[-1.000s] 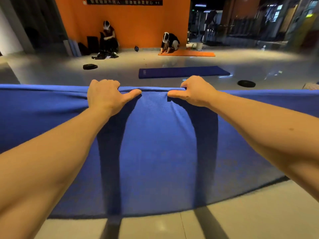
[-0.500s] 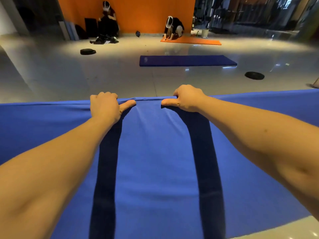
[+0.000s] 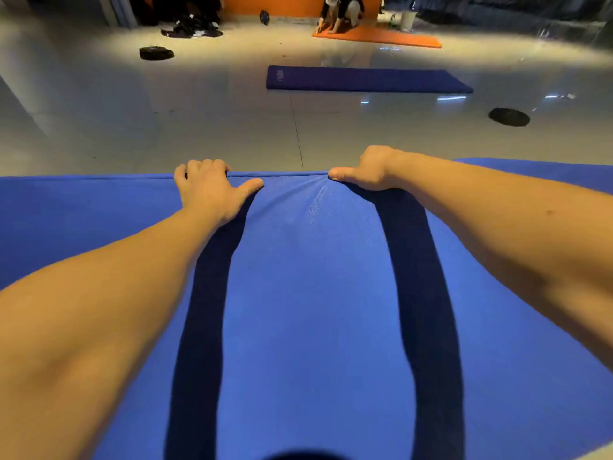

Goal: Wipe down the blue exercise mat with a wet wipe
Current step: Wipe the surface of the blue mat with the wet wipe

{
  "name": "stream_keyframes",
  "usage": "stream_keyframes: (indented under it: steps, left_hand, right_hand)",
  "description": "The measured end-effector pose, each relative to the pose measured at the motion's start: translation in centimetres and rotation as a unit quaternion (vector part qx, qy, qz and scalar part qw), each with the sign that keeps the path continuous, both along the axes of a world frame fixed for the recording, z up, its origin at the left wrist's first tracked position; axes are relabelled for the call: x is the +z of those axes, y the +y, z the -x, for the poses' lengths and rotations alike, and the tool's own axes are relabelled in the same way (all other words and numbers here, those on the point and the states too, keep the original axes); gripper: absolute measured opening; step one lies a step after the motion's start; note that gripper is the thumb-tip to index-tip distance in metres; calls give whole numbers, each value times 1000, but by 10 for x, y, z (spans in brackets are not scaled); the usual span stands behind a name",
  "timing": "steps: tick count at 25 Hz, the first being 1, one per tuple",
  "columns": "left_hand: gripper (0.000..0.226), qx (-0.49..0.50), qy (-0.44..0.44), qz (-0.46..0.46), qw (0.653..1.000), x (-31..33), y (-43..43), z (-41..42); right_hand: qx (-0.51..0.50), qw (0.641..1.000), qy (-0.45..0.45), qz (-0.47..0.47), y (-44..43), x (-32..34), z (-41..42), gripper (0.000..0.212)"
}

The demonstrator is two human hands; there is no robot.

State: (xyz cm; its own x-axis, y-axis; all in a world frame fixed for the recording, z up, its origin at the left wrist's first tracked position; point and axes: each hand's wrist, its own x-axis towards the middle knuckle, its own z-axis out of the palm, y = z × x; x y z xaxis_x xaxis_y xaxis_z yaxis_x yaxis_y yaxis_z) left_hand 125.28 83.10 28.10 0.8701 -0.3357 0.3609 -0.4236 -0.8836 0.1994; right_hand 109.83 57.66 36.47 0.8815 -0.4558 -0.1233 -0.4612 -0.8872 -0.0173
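Mat fills the foreground, spread over the floor, with both arms reaching across it. Left hand and right hand grip its far edge, fingers curled over, thumbs pressed on top. This looks like the laying-out step; wiping has not begun. No wipe shows, so one must be fetched next. Beyond lies a darker mat.

Navy mat, orange mat beyond

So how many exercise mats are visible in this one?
3. The blue mat nearest; a dark blue mat on the floor beyond; an orange mat farthest back. Others may lie off-frame.
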Motion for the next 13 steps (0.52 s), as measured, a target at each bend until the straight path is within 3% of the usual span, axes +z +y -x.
stream_keyframes:
  steps: [4,9,13]
  left_hand:
    - [72,22,68,25,997,-32,-10,-16]
    - [57,-1,69,-13,998,-81,-26,-19]
    - [60,-22,157,-59,986,-141,-48,4]
  right_hand:
    - [-18,995,-98,6,-15,-48,-16,77]
    - [-35,979,-191,-69,-44,-154,-35,70]
    - [-28,979,-181,-86,-62,-205,-64,55]
